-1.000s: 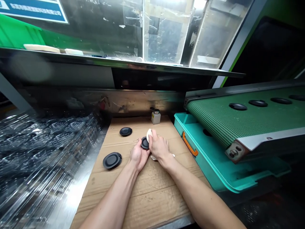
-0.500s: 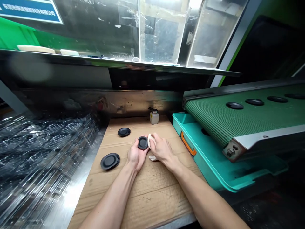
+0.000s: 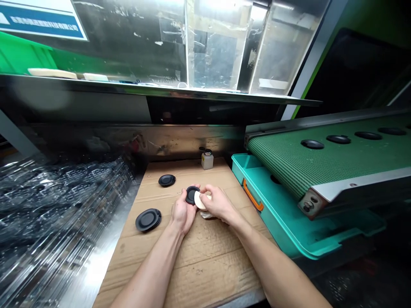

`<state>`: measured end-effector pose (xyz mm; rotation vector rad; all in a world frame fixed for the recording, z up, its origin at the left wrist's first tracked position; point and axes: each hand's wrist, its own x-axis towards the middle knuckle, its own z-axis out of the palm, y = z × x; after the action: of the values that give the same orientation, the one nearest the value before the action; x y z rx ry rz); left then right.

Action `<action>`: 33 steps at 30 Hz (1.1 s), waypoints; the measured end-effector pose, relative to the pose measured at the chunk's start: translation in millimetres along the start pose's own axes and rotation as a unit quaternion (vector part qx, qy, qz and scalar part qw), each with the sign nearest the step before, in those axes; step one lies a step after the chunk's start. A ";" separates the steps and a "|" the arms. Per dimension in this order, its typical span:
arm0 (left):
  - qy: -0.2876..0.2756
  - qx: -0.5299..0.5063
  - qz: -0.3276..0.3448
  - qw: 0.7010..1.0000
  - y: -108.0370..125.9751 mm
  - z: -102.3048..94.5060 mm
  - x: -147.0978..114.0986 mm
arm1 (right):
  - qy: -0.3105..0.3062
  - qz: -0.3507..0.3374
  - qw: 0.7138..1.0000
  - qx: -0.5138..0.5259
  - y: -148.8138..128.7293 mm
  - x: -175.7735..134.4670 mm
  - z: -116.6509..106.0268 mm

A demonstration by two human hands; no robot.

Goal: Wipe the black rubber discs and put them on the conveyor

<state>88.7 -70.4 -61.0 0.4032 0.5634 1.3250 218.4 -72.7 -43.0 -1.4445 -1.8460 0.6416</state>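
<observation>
Cardboard (image 3: 199,269) covers the bench, with a green conveyor belt (image 3: 279,156) and a teal bin (image 3: 269,222) to the right. Around the middle, the left hand (image 3: 182,212) is half curled, gripping a black disc (image 3: 190,195). Closed fingertips of the right hand (image 3: 219,202) pinch a white pad (image 3: 198,201) overlapping the disc's right side. Farther off, a bottle (image 3: 207,161) stands upright.

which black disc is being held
The disc in the left hand, partly hidden by the white pad; those on the cardboard and green belt are untouched.
</observation>
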 end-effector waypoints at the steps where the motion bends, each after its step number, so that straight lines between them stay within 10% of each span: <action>1: -0.001 0.002 -0.001 1.000 0.0 0.1 -0.2 | -0.015 -0.008 1.000 0.019 -0.3 0.5 1.1; 33: -0.015 0.001 -0.045 0.999 4.1 -0.8 -0.5 | 0.010 0.085 0.942 -0.324 -25.8 3.5 6.6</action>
<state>84.9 -70.1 -59.3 0.3946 0.5521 1.2294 196.8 -75.7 -27.3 -2.0315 -2.0301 0.0774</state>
